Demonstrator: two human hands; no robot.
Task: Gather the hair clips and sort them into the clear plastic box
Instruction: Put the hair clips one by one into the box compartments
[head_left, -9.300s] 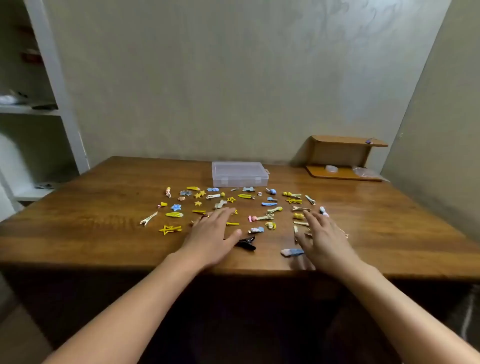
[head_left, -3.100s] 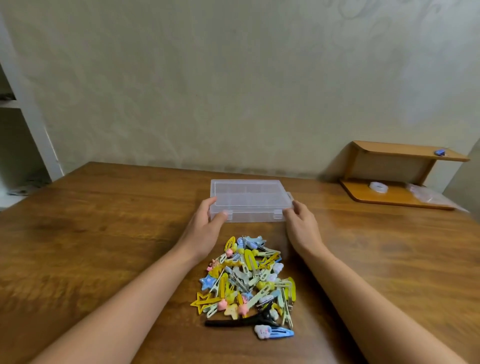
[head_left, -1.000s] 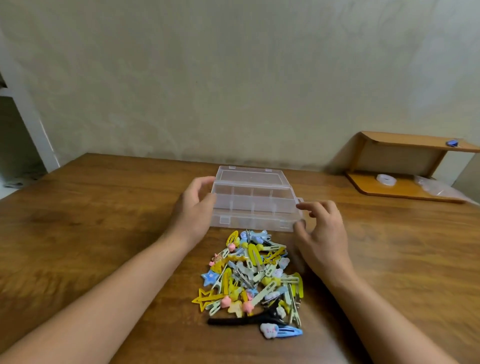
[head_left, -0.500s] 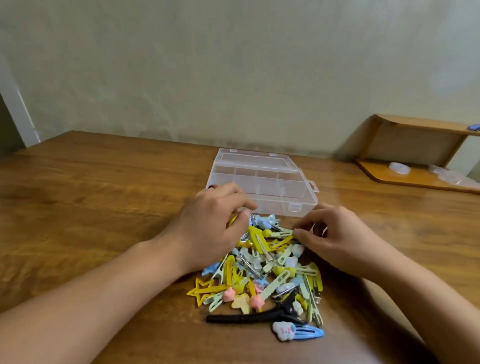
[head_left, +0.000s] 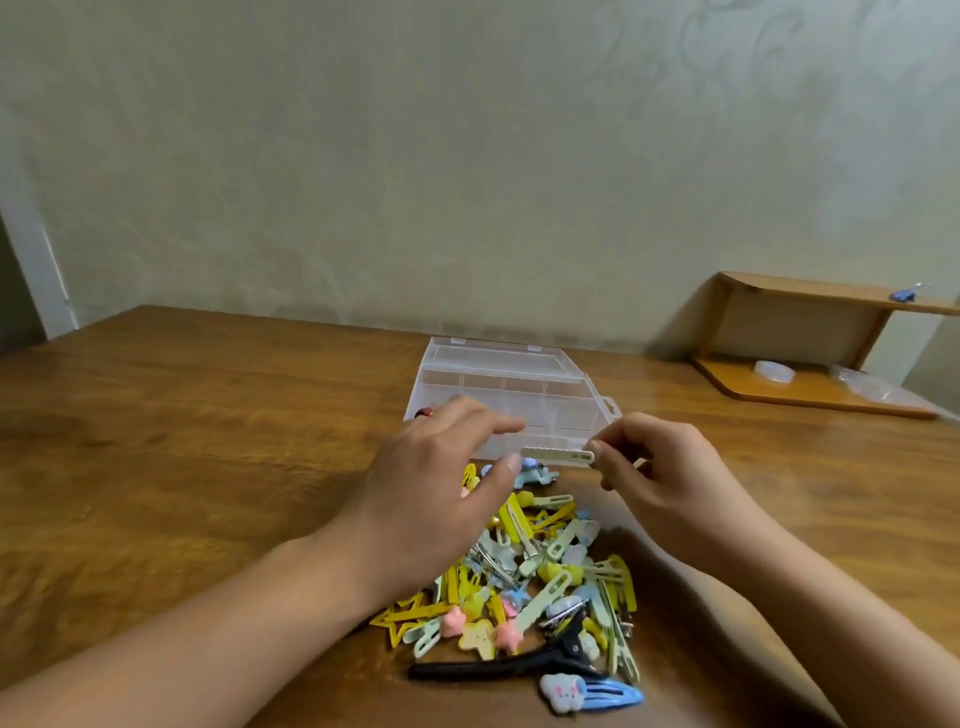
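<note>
**Inspector A:** While the pile of hair clips (head_left: 524, 582) lies heaped on the wooden bench (head_left: 182, 441) at the near edge, the clear plastic box (head_left: 506, 400) stands just behind it with its lid thrown back flat and its compartments showing. Confirm the hands?

**Inspector B:** Confirmed. The right hand (head_left: 660, 475) pinches a pale cream clip (head_left: 558, 455) by one end between thumb and forefinger — the clip lies level, above the front wall of the box, clear of the pile. The other fingers of that hand are curled in.

**Inspector A:** And the left hand (head_left: 436, 499)?

**Inspector B:** It hovers over the far left part of the pile, fingers loosely spread and bent, thumb tip close to the free end of the cream clip. Whether it touches that clip I cannot tell; it holds nothing that I can see.

**Inspector A:** Contents of the pile?

**Inspector B:** Mostly yellow, pale green, pink and blue pieces. A long black clip (head_left: 498, 665) lies across the near edge; a blue snap clip with a white cloud charm (head_left: 587, 693) sits just in front of it; a yellow star outline (head_left: 400, 618) is at the left.

**Inspector A:** Surroundings?

**Inspector B:** A small wooden shelf unit (head_left: 810, 338) at the far right corner, against the wall — well apart from the box.
</note>
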